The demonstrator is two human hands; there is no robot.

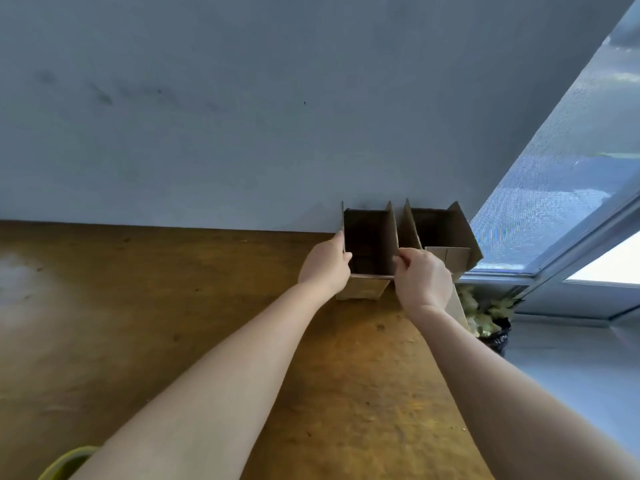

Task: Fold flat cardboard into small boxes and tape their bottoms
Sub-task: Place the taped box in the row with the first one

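Hands grip one open box [369, 244] at the wall. Left hand [323, 268] pinches its left side, right hand [424, 278] its right.

Cool daylight comes in from the window [568, 174] on my right; its lowest pane is blown out white. The wall [207, 116] reads dim blue-grey, and the counter [156, 323] carries a pale sheen at far left. The inside of the left box [369, 244] is deep in shadow. Straight lines bow toward the edges, and everything looks slightly soft.
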